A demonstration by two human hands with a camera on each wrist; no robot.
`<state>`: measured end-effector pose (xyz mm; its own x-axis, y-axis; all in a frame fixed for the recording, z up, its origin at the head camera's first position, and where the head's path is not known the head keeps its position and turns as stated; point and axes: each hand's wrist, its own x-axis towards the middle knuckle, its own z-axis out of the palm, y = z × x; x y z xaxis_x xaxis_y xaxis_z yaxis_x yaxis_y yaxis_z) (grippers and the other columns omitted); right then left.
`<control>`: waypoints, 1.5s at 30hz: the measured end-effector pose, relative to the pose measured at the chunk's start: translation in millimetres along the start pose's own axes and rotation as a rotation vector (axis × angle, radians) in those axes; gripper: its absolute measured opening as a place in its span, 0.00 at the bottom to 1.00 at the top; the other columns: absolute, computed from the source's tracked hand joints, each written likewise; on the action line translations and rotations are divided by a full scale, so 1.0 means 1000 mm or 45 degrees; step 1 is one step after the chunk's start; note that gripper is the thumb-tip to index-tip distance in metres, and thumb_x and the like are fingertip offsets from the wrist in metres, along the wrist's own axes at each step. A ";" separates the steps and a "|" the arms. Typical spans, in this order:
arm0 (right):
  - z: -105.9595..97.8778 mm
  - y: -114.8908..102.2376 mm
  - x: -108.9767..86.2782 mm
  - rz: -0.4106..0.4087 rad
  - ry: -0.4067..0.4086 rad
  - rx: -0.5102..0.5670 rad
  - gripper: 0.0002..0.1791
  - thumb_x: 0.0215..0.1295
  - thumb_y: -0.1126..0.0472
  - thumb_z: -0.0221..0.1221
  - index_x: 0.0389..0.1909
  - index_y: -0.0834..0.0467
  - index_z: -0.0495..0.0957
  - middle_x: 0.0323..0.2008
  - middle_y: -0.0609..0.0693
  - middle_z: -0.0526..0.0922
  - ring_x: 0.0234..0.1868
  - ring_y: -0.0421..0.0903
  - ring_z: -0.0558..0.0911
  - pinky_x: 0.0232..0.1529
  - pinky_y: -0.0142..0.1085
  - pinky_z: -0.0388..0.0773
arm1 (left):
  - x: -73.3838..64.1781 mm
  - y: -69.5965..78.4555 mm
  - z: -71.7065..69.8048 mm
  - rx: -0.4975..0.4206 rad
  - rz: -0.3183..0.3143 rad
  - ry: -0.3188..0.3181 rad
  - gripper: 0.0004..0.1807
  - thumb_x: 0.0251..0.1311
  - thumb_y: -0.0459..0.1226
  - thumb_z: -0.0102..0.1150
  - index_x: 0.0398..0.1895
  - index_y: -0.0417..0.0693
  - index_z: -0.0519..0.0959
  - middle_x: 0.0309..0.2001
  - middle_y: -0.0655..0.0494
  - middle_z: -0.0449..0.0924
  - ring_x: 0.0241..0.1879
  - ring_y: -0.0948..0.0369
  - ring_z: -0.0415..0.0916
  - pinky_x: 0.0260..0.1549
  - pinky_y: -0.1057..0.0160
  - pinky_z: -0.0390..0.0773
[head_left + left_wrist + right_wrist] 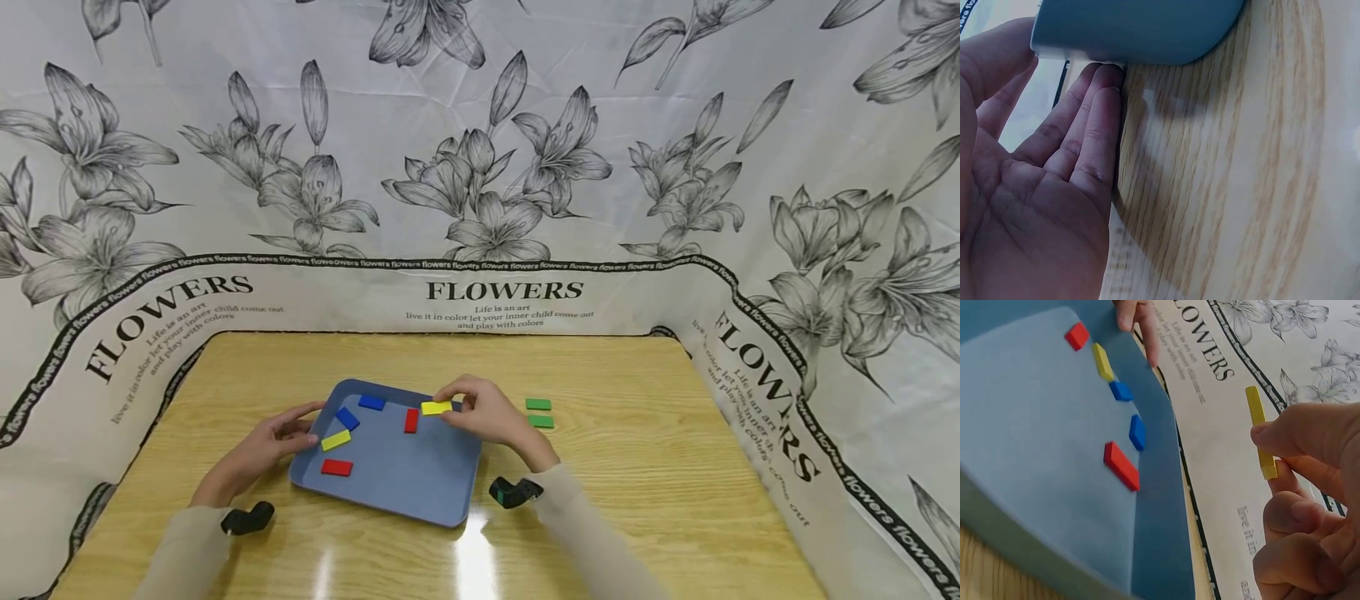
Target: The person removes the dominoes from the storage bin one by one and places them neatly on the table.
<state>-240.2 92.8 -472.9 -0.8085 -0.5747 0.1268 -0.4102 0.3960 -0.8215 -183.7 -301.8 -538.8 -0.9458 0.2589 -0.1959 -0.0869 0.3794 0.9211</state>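
Observation:
My right hand [483,408] pinches a yellow rectangular block [1259,428] between thumb and fingers, above the far right part of a blue-grey tray [397,487]. The left hand [266,446] grips the tray's left edge; in the left wrist view its thumb reaches over the rim and the fingertips touch low on the outer wall. Inside the tray lie two blue blocks [371,402], another yellow block [336,440] and two red blocks [337,467], spread along the left side and far edge. One red block [1121,465] is nearest the held block.
Two green blocks [540,422] lie on the wooden table [630,467] to the right of the tray. A white cloth [502,300] printed with flowers and lettering stands around the table's back and sides.

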 end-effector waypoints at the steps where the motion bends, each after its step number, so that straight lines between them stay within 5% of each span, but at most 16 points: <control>1: -0.003 0.002 -0.003 0.001 0.005 -0.004 0.12 0.66 0.63 0.67 0.49 0.55 0.88 0.52 0.55 0.84 0.21 0.37 0.69 0.26 0.30 0.71 | 0.000 -0.001 0.000 -0.006 0.000 0.001 0.35 0.73 0.43 0.60 0.81 0.55 0.61 0.72 0.34 0.66 0.67 0.44 0.69 0.59 0.55 0.76; 16: -0.051 0.047 -0.058 0.157 0.097 -0.045 0.13 0.67 0.63 0.67 0.51 0.56 0.86 0.49 0.56 0.83 0.24 0.39 0.71 0.25 0.31 0.71 | 0.000 -0.003 0.001 0.027 -0.003 0.024 0.35 0.73 0.45 0.61 0.80 0.55 0.62 0.69 0.36 0.71 0.65 0.44 0.71 0.60 0.49 0.75; 25: -0.063 0.077 -0.089 0.285 0.137 -0.085 0.13 0.67 0.65 0.67 0.51 0.59 0.86 0.53 0.60 0.82 0.22 0.38 0.68 0.24 0.30 0.69 | -0.001 -0.004 0.001 0.012 -0.001 0.020 0.35 0.73 0.42 0.60 0.80 0.53 0.62 0.68 0.35 0.72 0.64 0.46 0.72 0.58 0.54 0.76; 45: -0.067 0.102 -0.106 0.319 0.181 -0.195 0.11 0.66 0.67 0.66 0.49 0.58 0.86 0.49 0.57 0.83 0.25 0.39 0.70 0.26 0.30 0.69 | -0.004 -0.001 0.000 0.021 0.029 0.010 0.35 0.74 0.43 0.59 0.81 0.54 0.61 0.69 0.35 0.70 0.66 0.44 0.71 0.58 0.55 0.77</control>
<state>-224.1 242.0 -533.2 -0.9388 -0.3440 0.0167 -0.2411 0.6219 -0.7450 -180.0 -302.7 -539.4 -0.9501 0.2604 -0.1720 -0.0601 0.3879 0.9197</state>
